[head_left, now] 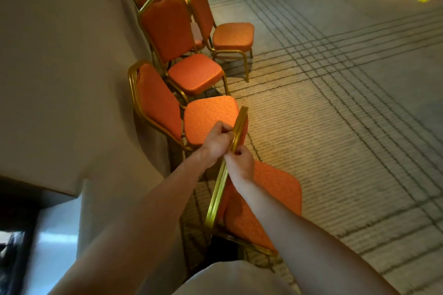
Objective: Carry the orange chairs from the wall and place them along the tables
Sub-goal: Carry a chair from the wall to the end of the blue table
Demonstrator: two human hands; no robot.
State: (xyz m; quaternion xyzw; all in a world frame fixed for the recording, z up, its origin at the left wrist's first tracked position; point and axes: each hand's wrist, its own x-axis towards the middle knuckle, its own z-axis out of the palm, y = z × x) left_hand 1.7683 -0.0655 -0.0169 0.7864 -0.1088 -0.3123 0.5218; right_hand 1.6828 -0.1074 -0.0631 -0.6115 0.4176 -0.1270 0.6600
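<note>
Nearby, a person's left hand and right hand both clench the gold top rail of an orange banquet chair on the patterned carpet, just beside matching chairs lining the wall.

no readable text, labels, brands, numbers or signs

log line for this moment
left hand: grips held chair backrest frame | right hand: grips same frame | other chairs: lined up ahead
</note>
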